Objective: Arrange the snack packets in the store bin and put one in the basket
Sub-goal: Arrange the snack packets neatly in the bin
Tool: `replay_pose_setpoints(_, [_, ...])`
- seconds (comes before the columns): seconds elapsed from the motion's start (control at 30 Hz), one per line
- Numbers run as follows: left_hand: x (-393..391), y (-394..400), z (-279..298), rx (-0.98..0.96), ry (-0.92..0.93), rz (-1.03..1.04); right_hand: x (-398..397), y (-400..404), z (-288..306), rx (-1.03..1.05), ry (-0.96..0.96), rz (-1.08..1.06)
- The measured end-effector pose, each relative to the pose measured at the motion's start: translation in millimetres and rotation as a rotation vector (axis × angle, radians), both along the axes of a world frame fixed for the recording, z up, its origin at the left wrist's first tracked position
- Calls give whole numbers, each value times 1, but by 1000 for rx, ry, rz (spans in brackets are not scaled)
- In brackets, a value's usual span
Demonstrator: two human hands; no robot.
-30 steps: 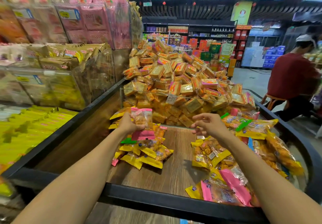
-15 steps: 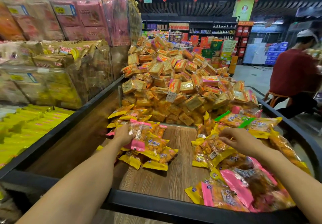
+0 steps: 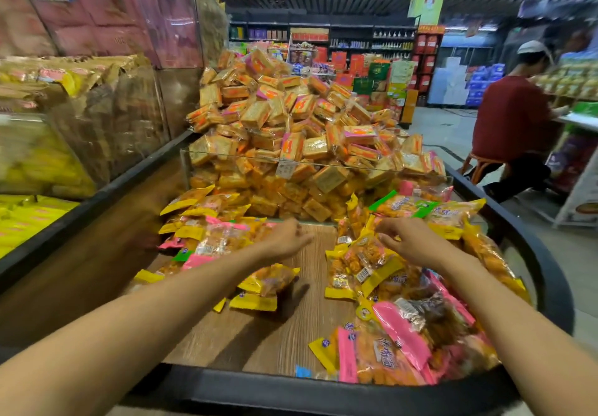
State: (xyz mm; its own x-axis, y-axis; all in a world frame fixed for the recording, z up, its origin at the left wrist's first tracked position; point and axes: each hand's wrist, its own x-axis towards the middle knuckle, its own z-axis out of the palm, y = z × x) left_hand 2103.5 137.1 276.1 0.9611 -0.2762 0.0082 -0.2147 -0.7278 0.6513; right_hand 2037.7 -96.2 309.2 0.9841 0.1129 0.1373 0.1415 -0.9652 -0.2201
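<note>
Sorting step right now, both arms out over the store bin [image 3: 547,289]. My left hand [image 3: 286,237] is hovering above the bare wood strip in the middle, just right of the left pile of snack packets [image 3: 210,237], fingers loosely curled and holding nothing as far as I can see. Right hand [image 3: 409,240] is over the right pile [image 3: 372,263], fingers bent down toward a yellow-edged packet, but I can't tell if it's actually pinching one or just touching.

If I were steering this, I'd pinch 1 packet by its sealed edge rather than the puffy middle, lift it clear of its neighbours so it doesn't drag 2 or 3 along, and lay it flat on the left pile with the labels facing up. No basket anywhere in view, so that part waits.

Versus half a second ago: the left hand was gripping a pink-edged packet on the left pile, now it's let go and swung toward the centre. The right hand has shifted left a bit too.
</note>
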Motion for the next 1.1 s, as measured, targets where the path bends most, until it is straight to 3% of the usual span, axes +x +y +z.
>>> replay_pose_setpoints(0.13, [1, -67, -9, -269, 520, -16, 2, -8, 0, -16, -43, -20])
replay_pose_setpoints(0.23, [3, -97, -23, -306, 692, 45, 8, -12, -2, -32, -59, -37])
replay_pose_setpoints(0.63, [2, -111, -34, -475, 693, 223, 10, -10, -1, -51, -58, -53])
replay_pose_setpoints(1.1, [1, -120, -32, -397, 617, 241, 8, -17, -1, -30, -45, -163])
